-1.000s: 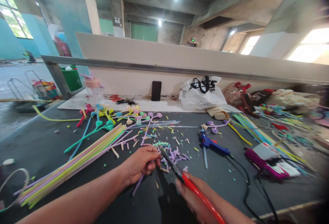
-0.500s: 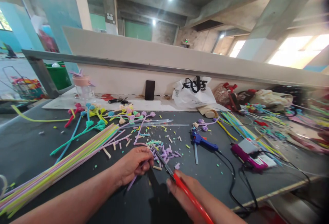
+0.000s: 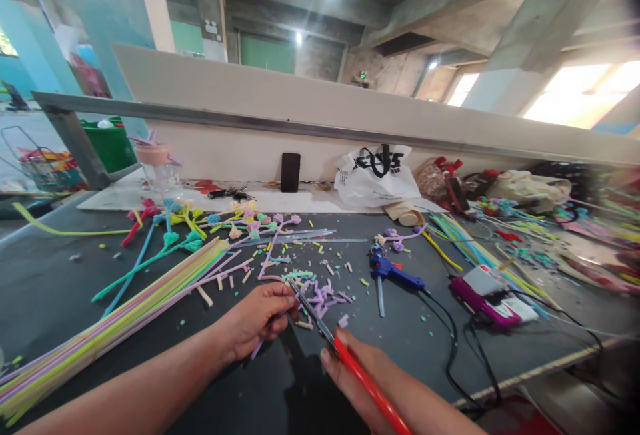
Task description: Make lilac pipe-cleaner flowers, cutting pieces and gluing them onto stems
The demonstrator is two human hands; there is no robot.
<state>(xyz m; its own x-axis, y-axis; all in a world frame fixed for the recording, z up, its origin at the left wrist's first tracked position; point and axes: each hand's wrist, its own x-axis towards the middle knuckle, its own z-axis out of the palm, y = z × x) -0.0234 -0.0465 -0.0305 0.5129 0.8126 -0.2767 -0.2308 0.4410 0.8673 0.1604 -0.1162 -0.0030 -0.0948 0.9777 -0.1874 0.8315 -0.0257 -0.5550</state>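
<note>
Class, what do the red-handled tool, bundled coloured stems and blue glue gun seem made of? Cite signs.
Red-handled tool: metal blades, with a grey sheen; smooth red handle, probably plastic.
Bundled stems: matte, perhaps fuzzy fibre; edges look soft.
Glue gun: likely hard plastic; its body looks smooth, evenly blue.

A: Change over the last second?
B: Pale-purple fuzzy stem (image 3: 257,350), left hand (image 3: 269,314): free end below the fist now shows shorter.
A: Camera?
B: Swung right. Blue plastic glue gun (image 3: 403,276) and upright black rectangular phone (image 3: 291,172) both lie farther left in view than one second ago.
</note>
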